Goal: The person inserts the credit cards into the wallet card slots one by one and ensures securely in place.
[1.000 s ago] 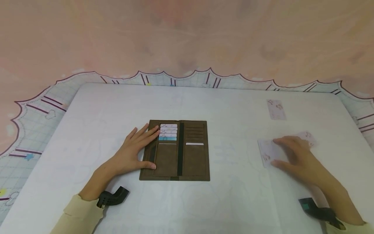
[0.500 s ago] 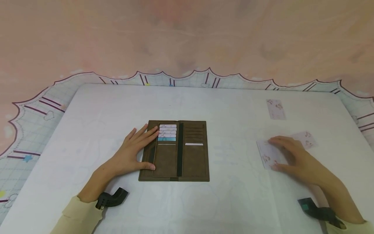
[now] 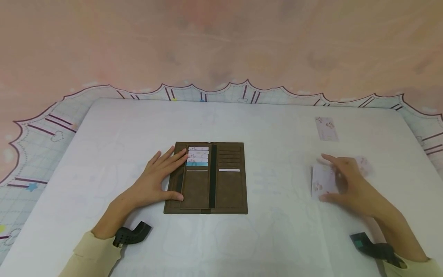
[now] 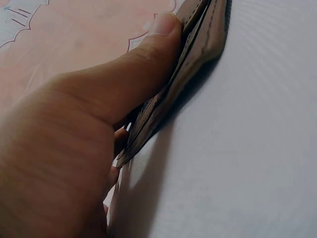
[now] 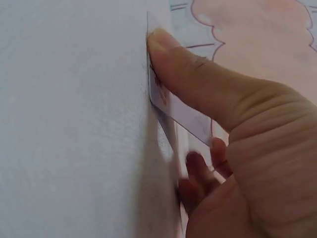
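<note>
A brown bifold wallet (image 3: 231,194) lies unfolded on the white table. Several white cards and a blue-edged one show in its left slots, with one white edge on the right. My left hand (image 3: 152,182) rests on its left side with fingers spread; in the left wrist view the thumb presses the wallet (image 4: 198,59). My right hand (image 3: 356,188) pinches a white card with reddish print (image 3: 322,181) by its edges. The right wrist view shows this card (image 5: 183,116) tilted, thumb at one edge; part of it is hidden behind the thumb.
Another printed card (image 3: 364,166) lies partly hidden behind my right hand. Farther back on the right is a single card (image 3: 326,129). A scalloped patterned cloth edge (image 3: 221,94) borders the table (image 3: 277,238).
My right hand has closed its grip on the card, which has shifted slightly right and turned more upright. The left hand and wallet stay practically where they were.
</note>
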A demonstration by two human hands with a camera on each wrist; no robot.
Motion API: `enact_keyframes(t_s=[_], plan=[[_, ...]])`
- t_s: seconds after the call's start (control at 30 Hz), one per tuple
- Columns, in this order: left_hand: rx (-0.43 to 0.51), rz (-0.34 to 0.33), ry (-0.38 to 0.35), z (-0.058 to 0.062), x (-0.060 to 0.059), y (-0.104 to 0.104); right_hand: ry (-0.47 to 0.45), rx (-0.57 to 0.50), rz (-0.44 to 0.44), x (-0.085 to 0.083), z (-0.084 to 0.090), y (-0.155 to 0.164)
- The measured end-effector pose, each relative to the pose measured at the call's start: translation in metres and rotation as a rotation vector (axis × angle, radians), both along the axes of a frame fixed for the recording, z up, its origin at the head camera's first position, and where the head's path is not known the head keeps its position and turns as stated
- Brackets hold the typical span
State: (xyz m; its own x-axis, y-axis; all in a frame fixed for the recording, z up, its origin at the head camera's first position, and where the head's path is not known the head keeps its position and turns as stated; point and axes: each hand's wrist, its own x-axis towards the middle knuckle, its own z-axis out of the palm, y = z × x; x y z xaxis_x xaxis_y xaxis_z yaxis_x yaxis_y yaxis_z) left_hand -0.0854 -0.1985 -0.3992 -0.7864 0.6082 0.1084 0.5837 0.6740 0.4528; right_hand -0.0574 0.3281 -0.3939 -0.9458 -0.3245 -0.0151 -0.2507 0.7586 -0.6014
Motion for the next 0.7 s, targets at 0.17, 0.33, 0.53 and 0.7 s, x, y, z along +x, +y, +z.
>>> enact_keyframes(t_s=[0.17, 0.33, 0.53, 0.7], plan=[[0.000, 0.001, 0.000, -0.0010, 0.0002, -0.0005, 0.048, -0.017, -0.083, -0.0015, -0.0044, 0.0010], [0.003, -0.001, 0.001, 0.0001, -0.0001, -0.0003, -0.015, -0.025, -0.233, -0.0016, -0.0063, 0.0019], [0.007, 0.000, 0.004, 0.0012, 0.0004, 0.0005, -0.085, -0.053, -0.375, -0.0019, -0.0064, 0.0036], [0.007, 0.000, 0.001, 0.0002, 0.0001, 0.0008, -0.136, -0.093, -0.442, -0.0032, -0.0054, 0.0034]])
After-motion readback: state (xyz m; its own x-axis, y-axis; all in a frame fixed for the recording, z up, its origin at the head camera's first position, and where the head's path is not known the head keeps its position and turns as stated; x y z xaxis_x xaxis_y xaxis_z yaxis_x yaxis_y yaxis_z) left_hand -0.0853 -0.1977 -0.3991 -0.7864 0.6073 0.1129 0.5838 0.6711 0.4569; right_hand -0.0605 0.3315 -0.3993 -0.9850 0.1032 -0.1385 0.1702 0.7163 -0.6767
